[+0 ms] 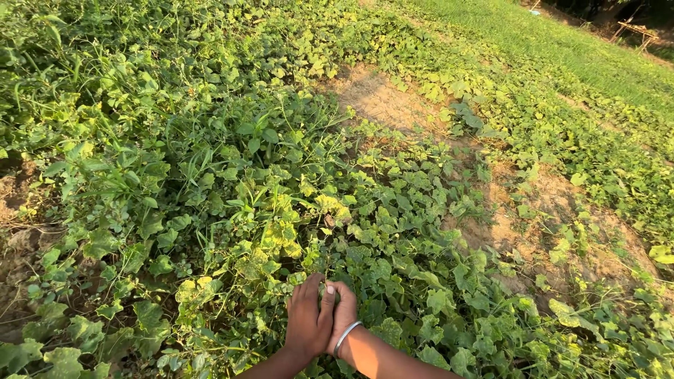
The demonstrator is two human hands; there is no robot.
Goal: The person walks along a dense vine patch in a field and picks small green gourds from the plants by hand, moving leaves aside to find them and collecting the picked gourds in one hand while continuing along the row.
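Observation:
My left hand [307,321] and my right hand [343,309] are pressed side by side at the bottom centre, backs up, with the fingers pushed down into low green vine leaves [330,270]. The left thumb lies over the right hand. A thin silver bangle [347,337] circles my right wrist. The fingertips are buried in the foliage, so whether either hand grips a stem, a leaf or a fruit is hidden.
Creeping vines with broad green and yellowing leaves [281,231] cover the ground all around. Bare sandy soil patches [379,98] [554,210] show ahead and to the right. Taller weeds [105,84] grow at left; short grass [562,42] lies far right.

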